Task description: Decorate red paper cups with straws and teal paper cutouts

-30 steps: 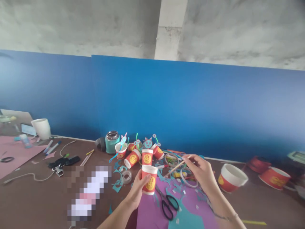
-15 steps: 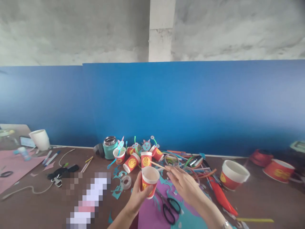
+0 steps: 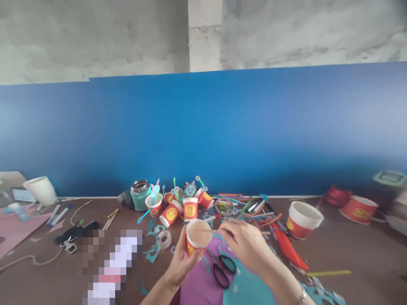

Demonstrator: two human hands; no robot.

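Note:
My left hand [image 3: 182, 263] is wrapped round a red-and-white paper cup [image 3: 194, 249] with a yellow emblem, its pale round end tilted towards me. Between the closed fingers of my right hand [image 3: 243, 243] is a thin wooden stick [image 3: 210, 230]; its tip lies over that pale end of the cup, and whether it touches is unclear. Just below the hands, black-handled scissors [image 3: 221, 271] rest on purple paper [image 3: 199, 286] and turquoise paper [image 3: 249, 290]. Behind the held cup stands another red paper cup [image 3: 190, 210].
Several red cups, some with turquoise cut-outs and straws, cluster near a turquoise thermos [image 3: 140, 197]. A tape roll [image 3: 164, 239] lies among scraps to the left. Pipe cleaners and pens are heaped behind my right hand, beside a red pouch [image 3: 288, 248] and a larger cup [image 3: 303, 220].
The stick has moved left, from behind the cup to over its pale end. My right fingers have curled closer round it. The whole view has shifted slightly.

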